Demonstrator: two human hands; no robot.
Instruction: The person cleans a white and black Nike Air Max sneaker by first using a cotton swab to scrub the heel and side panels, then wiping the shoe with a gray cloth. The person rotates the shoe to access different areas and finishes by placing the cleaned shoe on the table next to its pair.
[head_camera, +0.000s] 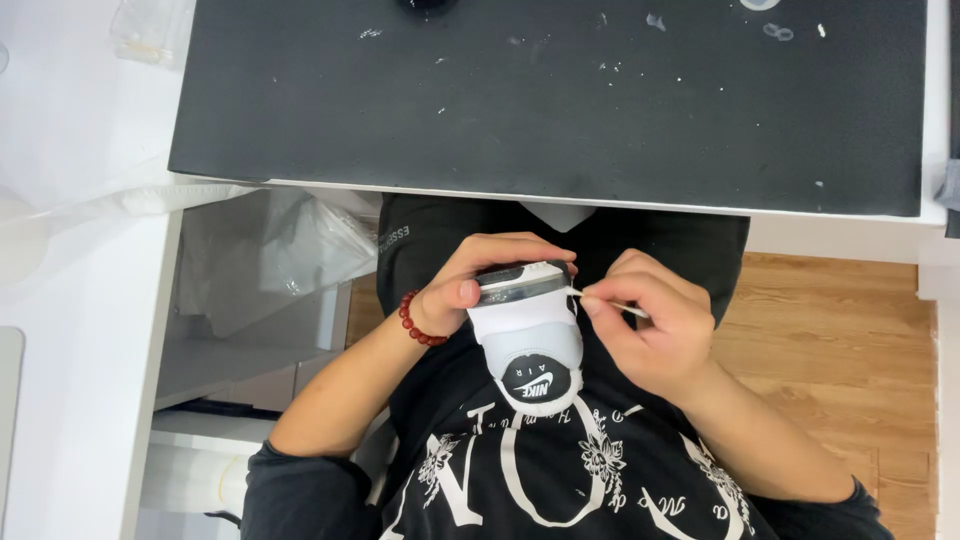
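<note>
Across the top of the frame we see a large black mat (560, 100) flecked with pale specks, lying on a white table (60, 120), with warm wooden flooring (830, 330) at the right. At centre, against our black printed shirt (560, 470), our left hand (470, 285), a red bead bracelet (415, 320) on its wrist, wraps closed around a white and black sneaker (527, 335) held sole-end up. Just beside it, our right hand (655, 320) pinches a thin white stick (605, 300), whose tip touches the shoe's edge.
</note>
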